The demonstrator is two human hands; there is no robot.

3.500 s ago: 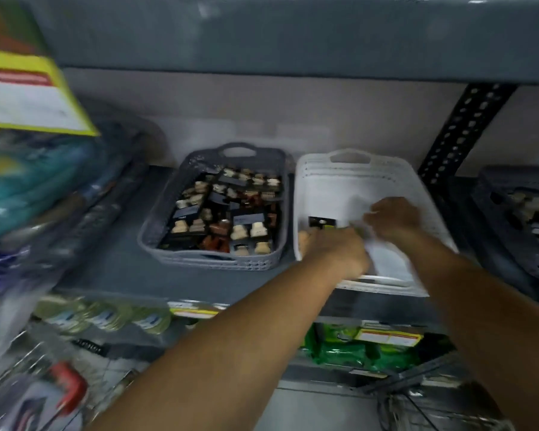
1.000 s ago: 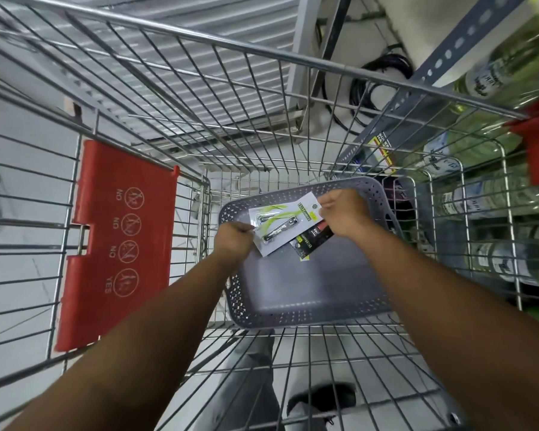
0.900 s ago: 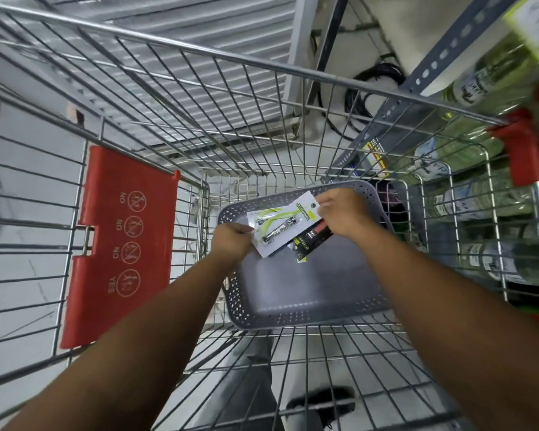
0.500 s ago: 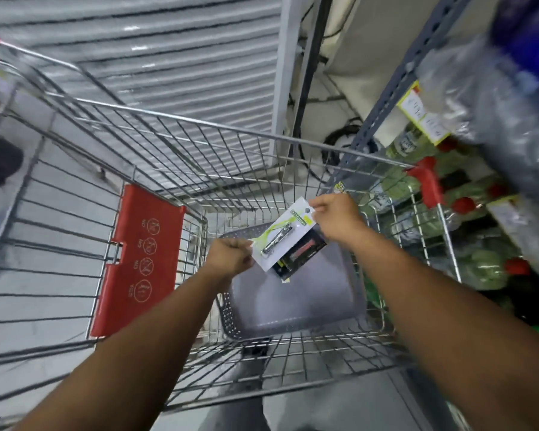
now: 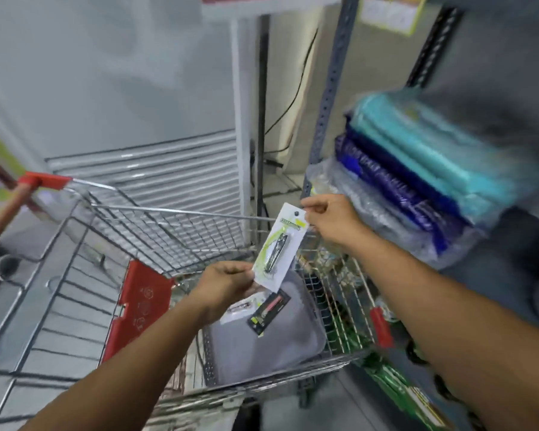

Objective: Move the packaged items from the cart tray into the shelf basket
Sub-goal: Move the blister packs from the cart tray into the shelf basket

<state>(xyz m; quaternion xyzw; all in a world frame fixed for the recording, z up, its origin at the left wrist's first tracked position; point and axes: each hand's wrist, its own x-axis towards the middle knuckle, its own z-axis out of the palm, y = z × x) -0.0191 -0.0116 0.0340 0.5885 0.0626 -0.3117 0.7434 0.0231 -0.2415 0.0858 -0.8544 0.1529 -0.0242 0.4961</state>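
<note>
A white carded package [image 5: 277, 250] with a metal clipper on it stands almost upright above the cart. My right hand [image 5: 330, 219] pinches its top corner and my left hand [image 5: 227, 284] grips its bottom edge. Under my left hand hang a black package [image 5: 268, 312] and another white one [image 5: 238, 307]; whether my fingers hold them I cannot tell for sure. The grey perforated tray [image 5: 271, 349] lies in the cart below, its floor bare where it shows. The shelf basket is out of view.
The wire cart [image 5: 168, 231] has a red flap [image 5: 137, 306] and a red handle [image 5: 44, 180]. Another person's arm [image 5: 0, 213] shows at the left edge. On the right, a shelf upright [image 5: 330, 88], stacked teal and blue packs [image 5: 417, 169], green goods [image 5: 386, 377] lower down.
Both hands have lifted the packages up out of the tray and toward the right. The white package has turned more upright. My view has risen from the cart toward the shelf.
</note>
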